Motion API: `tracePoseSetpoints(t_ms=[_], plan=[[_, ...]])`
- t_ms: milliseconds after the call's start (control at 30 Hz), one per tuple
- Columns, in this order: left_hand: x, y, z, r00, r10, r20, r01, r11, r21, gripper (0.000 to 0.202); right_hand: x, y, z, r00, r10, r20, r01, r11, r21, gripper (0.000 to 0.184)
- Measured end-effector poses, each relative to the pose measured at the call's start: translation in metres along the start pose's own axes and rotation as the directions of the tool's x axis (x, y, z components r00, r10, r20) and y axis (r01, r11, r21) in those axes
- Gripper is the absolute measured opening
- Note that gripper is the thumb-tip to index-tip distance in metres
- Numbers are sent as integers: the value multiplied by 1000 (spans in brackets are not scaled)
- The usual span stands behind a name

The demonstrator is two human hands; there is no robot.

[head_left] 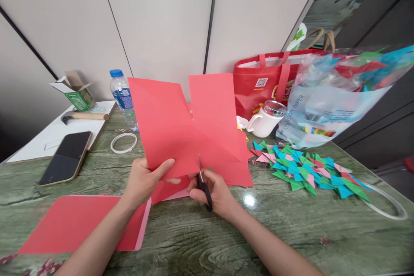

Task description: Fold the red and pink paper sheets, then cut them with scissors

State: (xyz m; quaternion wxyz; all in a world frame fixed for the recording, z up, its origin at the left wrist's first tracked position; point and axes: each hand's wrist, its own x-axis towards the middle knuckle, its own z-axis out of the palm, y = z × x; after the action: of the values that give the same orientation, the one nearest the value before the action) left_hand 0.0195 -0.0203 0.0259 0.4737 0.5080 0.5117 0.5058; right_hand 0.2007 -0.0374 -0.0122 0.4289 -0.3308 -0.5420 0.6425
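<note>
A sheet of red paper (pixel 168 129) is raised over the table, cut partway so that its top splits into two flaps. My left hand (pixel 145 181) pinches its lower left part, thumb in front and fingers behind. Black-handled scissors (pixel 204 192) are in my right hand (pixel 218 194), their blades at the sheet's lower edge below the slit. More red paper (pixel 241 174) lies beneath and behind the raised sheet. To the left of my left forearm rests a stack of red and pink paper (pixel 77 220).
At the left are a phone (pixel 66 157), a hammer (pixel 89 115), a small box (pixel 77 95), a water bottle (pixel 124 99) and a tape ring (pixel 123 143). Right are a white mug (pixel 265 121), a red bag (pixel 247 82), a plastic bag (pixel 326 112) and folded paper pieces (pixel 304 168).
</note>
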Motion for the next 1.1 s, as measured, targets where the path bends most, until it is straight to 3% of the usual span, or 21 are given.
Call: tracePoseSetpoints(t_ms=[667, 900, 1100], plan=[[-2, 0, -1, 999, 53, -4, -52, 997, 53, 19, 1, 5, -1, 999, -7, -53, 5, 999, -49, 40], [1, 2, 2, 998, -43, 39, 48, 990, -131, 25, 0, 4, 0, 998, -22, -60, 18, 998, -54, 40], [1, 1, 1, 998, -44, 44, 50, 988, -146, 24, 0, 5, 1, 997, 3, -73, -5, 999, -36, 44]])
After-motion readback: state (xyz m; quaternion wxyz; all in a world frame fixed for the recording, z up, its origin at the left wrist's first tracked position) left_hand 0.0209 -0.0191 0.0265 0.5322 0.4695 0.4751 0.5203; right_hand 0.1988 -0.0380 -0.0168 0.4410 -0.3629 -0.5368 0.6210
